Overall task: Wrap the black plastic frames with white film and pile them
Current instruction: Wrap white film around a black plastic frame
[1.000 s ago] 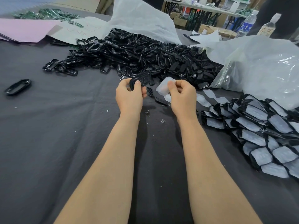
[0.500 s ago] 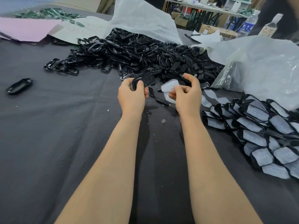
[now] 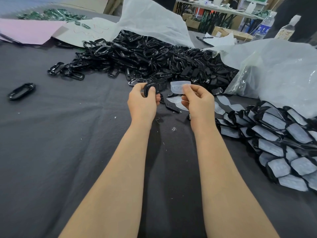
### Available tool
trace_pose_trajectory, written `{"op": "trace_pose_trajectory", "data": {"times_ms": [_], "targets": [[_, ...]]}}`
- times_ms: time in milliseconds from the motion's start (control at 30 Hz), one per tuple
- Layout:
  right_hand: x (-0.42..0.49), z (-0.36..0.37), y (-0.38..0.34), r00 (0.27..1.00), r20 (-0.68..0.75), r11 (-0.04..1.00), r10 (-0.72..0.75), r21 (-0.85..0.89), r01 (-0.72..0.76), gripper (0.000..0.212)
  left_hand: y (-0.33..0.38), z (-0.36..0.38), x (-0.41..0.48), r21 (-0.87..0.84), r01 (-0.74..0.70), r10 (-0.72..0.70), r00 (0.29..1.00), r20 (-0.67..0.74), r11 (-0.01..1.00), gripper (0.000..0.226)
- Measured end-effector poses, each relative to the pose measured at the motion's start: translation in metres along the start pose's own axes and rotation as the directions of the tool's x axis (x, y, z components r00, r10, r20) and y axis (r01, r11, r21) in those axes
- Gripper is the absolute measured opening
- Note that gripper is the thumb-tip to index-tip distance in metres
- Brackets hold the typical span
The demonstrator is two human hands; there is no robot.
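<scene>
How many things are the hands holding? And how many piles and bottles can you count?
Black frame, held in the left hand: 1
White film, pinched by the right hand: 1
Piles: 2, the bare pile and the wrapped pile
Bottles: 2
Total: 6

Dark grey tabletop [image 3: 68,152]. A heap of black frames [image 3: 145,59] lies toward the far edge, wrapped frames [image 3: 277,138] at the right edge, one lone frame [image 3: 21,91] near the left.
</scene>
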State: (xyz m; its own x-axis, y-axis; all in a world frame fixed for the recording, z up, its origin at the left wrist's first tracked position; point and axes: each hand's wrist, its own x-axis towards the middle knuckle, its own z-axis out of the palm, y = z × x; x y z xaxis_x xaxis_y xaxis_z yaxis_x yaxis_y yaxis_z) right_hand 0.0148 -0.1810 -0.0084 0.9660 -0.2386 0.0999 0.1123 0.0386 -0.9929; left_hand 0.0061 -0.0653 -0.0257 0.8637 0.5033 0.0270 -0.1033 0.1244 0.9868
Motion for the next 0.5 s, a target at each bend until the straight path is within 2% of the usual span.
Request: {"op": "trace_pose_trajectory", "data": {"times_ms": [100,167,233,300,367,433,500], "targets": [[-0.001,0.001,-0.001,0.998,-0.064,1.000,-0.024,-0.008,0.023,0.012,-0.001,0.001,0.000,0.020,-0.003,0.003,1.000,0.008,1.000,0.017],[-0.004,0.002,-0.002,0.982,-0.124,0.982,-0.143,-0.143,0.125,0.011,-0.001,0.001,0.000,0.018,0.002,-0.002,1.000,0.013,1.000,0.020],[-0.010,0.005,-0.003,0.940,-0.089,0.889,-0.328,-0.365,0.276,0.008,0.000,0.002,-0.001,0.024,0.003,-0.003,1.000,0.021,1.000,0.019],[-0.015,0.012,-0.003,0.908,0.016,0.802,-0.418,-0.463,0.377,0.004,0.001,0.002,-0.002,0.038,-0.011,0.010,0.999,0.030,0.999,0.016],[-0.018,0.019,-0.002,0.903,0.136,0.774,-0.407,-0.473,0.420,0.002,0.001,0.002,-0.003,0.071,-0.034,0.030,0.998,0.053,0.997,0.015],[-0.019,0.022,-0.001,0.910,0.244,0.793,-0.335,-0.449,0.412,0.009,0.002,0.001,-0.004,0.111,-0.052,0.045,0.997,0.065,0.993,0.014],[-0.018,0.021,0.000,0.916,0.253,0.807,-0.311,-0.439,0.395,0.014,0.003,0.001,-0.003,0.093,-0.044,0.037,0.997,0.075,0.995,0.017]]}}
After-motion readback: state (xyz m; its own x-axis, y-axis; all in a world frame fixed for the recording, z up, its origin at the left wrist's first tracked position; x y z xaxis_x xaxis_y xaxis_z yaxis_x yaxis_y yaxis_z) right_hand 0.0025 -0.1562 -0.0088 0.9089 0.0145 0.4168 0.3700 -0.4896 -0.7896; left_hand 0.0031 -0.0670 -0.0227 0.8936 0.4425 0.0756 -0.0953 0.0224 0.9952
